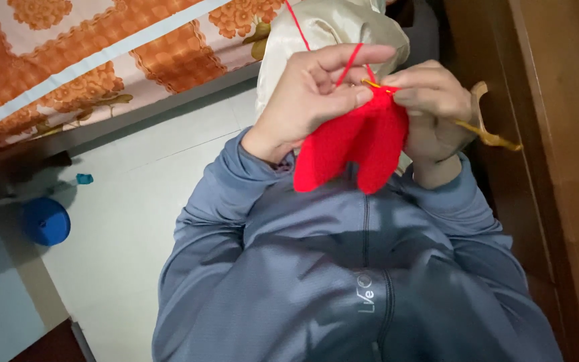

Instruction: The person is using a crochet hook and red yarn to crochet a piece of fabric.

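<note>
A red crocheted piece with two hanging lobes is held up in front of my chest. My left hand pinches its top edge, and a red yarn strand runs over the index finger and up out of view. My right hand grips a crochet hook with a yellow-brown handle that sticks out to the right. The hook's tip sits at the top edge of the red piece between both hands. I wear a grey-blue zipped top.
A cream satin bundle lies behind the hands. An orange floral bedcover fills the upper left. On the pale tiled floor sit a blue round object and a small blue item. Brown wooden furniture stands at the right.
</note>
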